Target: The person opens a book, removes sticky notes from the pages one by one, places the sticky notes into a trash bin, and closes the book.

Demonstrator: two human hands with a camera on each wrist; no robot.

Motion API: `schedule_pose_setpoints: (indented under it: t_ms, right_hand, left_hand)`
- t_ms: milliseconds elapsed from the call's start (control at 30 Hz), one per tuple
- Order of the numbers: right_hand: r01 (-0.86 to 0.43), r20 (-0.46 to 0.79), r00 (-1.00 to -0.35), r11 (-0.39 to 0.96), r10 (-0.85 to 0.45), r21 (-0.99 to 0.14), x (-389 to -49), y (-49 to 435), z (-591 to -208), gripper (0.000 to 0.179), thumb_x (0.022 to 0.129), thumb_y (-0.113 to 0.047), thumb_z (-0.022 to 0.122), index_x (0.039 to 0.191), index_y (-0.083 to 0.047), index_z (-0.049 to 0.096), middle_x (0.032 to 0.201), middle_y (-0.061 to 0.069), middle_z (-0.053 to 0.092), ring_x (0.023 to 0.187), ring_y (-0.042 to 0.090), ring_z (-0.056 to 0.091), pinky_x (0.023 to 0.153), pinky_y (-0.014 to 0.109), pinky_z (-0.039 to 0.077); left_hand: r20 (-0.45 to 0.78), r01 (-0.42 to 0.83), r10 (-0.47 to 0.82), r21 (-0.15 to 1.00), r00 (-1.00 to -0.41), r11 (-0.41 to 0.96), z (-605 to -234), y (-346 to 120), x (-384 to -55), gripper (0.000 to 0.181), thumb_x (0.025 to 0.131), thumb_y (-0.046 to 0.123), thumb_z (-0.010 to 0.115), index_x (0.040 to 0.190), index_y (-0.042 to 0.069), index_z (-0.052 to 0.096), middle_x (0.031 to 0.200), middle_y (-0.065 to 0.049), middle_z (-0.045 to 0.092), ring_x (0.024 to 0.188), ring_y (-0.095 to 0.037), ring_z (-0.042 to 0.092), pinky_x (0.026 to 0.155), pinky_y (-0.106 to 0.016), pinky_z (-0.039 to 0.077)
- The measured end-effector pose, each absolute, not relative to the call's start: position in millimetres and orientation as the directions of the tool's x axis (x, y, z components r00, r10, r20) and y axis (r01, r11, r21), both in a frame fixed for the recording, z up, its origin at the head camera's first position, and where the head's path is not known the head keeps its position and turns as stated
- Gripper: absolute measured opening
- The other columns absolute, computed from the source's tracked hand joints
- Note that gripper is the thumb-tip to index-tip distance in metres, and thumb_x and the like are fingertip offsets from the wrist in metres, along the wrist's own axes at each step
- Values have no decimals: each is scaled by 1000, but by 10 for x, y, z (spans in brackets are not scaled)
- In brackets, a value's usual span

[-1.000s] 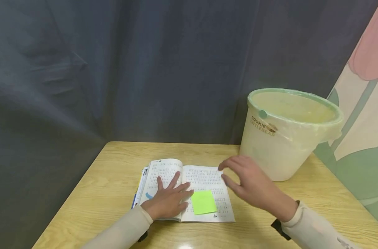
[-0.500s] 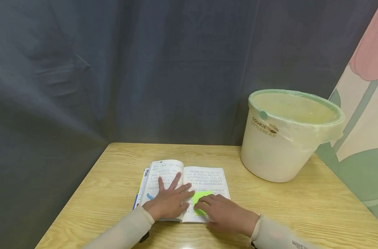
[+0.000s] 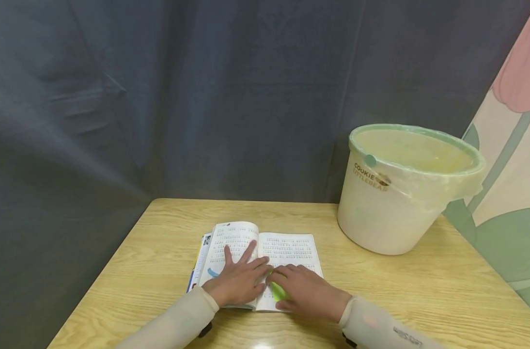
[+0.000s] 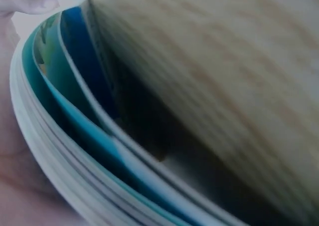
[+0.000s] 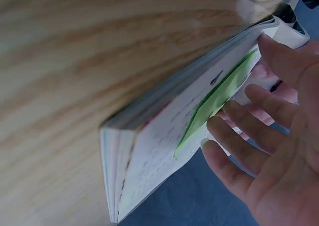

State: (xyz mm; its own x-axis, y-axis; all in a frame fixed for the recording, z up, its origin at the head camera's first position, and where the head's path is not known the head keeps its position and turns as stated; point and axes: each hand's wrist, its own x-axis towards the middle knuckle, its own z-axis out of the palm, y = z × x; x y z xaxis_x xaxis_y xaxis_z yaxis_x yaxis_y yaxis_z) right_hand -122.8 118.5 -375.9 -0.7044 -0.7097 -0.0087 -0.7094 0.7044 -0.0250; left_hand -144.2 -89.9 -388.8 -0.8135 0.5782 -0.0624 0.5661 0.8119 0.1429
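A book [image 3: 288, 246] with printed pages lies spread on the table. My left hand [image 3: 241, 282], fingers splayed, presses its left page near the fold, beside a blue mark [image 3: 212, 272]. A bright green sticky note [image 3: 278, 292] is on the right page, mostly covered by my right hand [image 3: 308, 292]. In the right wrist view, loosely bent fingers [image 5: 241, 121] reach over the green note [image 5: 212, 104], fingertips at its surface, while the thumb [image 5: 274, 51] is near the book's lower edge. The left wrist view shows bowed page edges [image 4: 60, 141] close up.
A large cream bucket [image 3: 387, 213] with a green rim and clear liner stands at the table's back right. The wooden table [image 3: 178, 218] meets a dark curtain [image 3: 247, 106] behind. A flower-patterned wall [image 3: 509, 194] is at right.
My right hand has come down leftward from beside the book onto the green note, then shifted slightly further left over it. The left hand stays in place on the page.
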Motion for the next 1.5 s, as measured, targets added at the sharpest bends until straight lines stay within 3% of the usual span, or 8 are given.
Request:
schedule_pose_setpoints:
  t_ms: [200,467,700,800,967,1167,1500]
  right_hand:
    - [-732,74,-676,680,-733,45,-1283,1156,-3764,45,89,-37,74,128,-20,61,126,-3,66,115,17,64,96,40,54]
    - [-773,174,-562,589,-808,236,-1312,1150,-3779,17,89,-28,73,105,-23,68,101,-9,71,95,10,67,83,30,55]
    - [-797,128,-519,533,-845,283,-1285,1186,-3764,30,83,-21,77,112,-26,68,97,-12,72,88,7,65,80,27,55]
    - [-793,135,-515,530,-846,301,-1269,1195,-3773,28,81,-21,78,107,-26,68,92,-12,69,85,8,65,76,27,55]
    - [-749,248,-558,609,-792,259,-1291,1195,-3780,7,86,-19,73,89,-22,67,79,-10,64,73,8,62,67,26,54]
    - [-703,348,-602,683,-719,197,-1343,1188,-3753,8,86,-19,70,81,-19,63,73,-9,64,64,9,59,59,26,52]
    - [-614,343,-715,781,-610,110,-1354,1263,-3721,16,83,-19,69,73,-19,57,63,-11,56,58,6,54,56,26,49]
  left_hand:
    - [-55,584,591,105,-805,805,-3867,-849,-1475,44,100,40,50,143,32,52,155,8,46,157,-27,12,107,-85,7]
    - [-61,573,581,107,-812,812,-3862,-824,-1478,46,97,40,55,142,29,54,154,8,46,157,-27,12,107,-85,8]
    - [-75,567,575,103,-815,817,-3879,-814,-1480,49,97,42,55,144,25,53,155,8,45,157,-26,10,108,-84,8]
    - [-78,562,571,106,-818,820,-3884,-816,-1480,50,97,42,56,143,25,53,155,8,44,157,-26,10,108,-84,8]
    - [-70,560,569,113,-819,821,-3876,-807,-1469,49,96,39,57,142,23,55,155,7,45,157,-26,11,108,-84,8]
    - [-66,571,577,93,-814,816,-3843,-785,-1442,49,95,38,59,141,21,55,153,5,47,156,-28,14,107,-85,7]
    - [-53,587,590,58,-806,807,-3803,-783,-1428,48,94,35,61,138,19,56,150,4,49,155,-30,17,107,-85,11]
